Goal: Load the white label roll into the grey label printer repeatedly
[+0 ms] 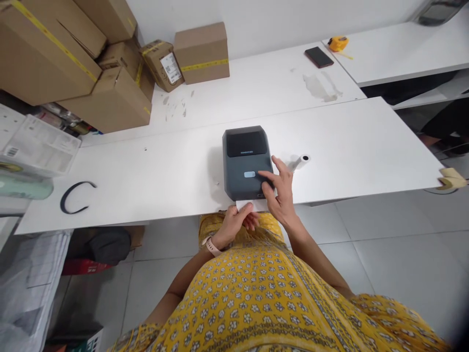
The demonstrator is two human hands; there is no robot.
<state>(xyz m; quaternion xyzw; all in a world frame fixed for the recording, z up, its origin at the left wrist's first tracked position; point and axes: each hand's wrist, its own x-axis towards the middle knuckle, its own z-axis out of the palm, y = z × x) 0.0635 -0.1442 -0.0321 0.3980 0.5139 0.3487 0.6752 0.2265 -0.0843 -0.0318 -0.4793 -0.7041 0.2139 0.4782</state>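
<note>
A dark grey label printer [245,159] sits near the front edge of the white table [154,176]. A white label [262,205] sticks out of its front slot. My left hand [234,223], with a watch on the wrist, pinches that label from below the table edge. My right hand [279,188] rests on the printer's front right corner with fingers stretched out, the forefinger pointing toward the small light button [249,174]. A white paper core tube [300,162] lies just right of the printer.
Stacked cardboard boxes [91,63] fill the back left. A black phone [319,56] and a yellow tape measure [337,43] lie on the rear table. A black curved strap [75,195] lies at the left. A tape piece [451,178] hangs on the right corner.
</note>
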